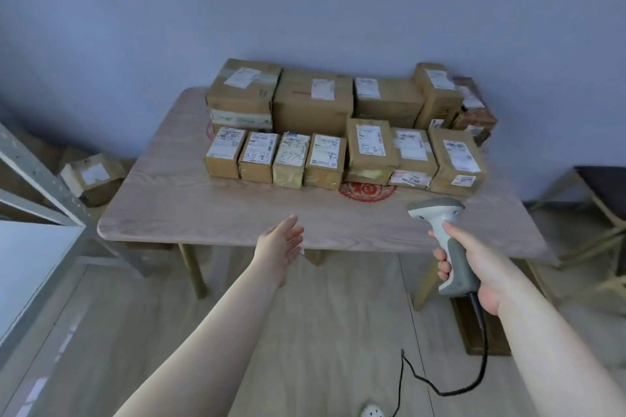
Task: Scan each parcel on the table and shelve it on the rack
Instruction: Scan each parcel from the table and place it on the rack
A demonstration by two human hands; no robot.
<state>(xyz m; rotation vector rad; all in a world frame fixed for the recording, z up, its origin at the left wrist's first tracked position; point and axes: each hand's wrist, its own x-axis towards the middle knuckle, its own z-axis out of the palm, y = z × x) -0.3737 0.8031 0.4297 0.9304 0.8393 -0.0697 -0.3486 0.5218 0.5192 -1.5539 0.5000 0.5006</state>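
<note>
Your right hand (474,267) grips the grey barcode scanner (443,240) by its handle, head aimed toward 12 o'clock, its black cord (440,389) trailing down to the floor. Your left hand (281,244) hovers over the near edge of the tabletop (237,213), fingers straight and spread, holding nothing. The parcels (338,132) (brown cartons with white labels) sit in two rows at 12 o'clock. The rack (37,186) stands at 9 o'clock, one carton (91,176) beside it.
</note>
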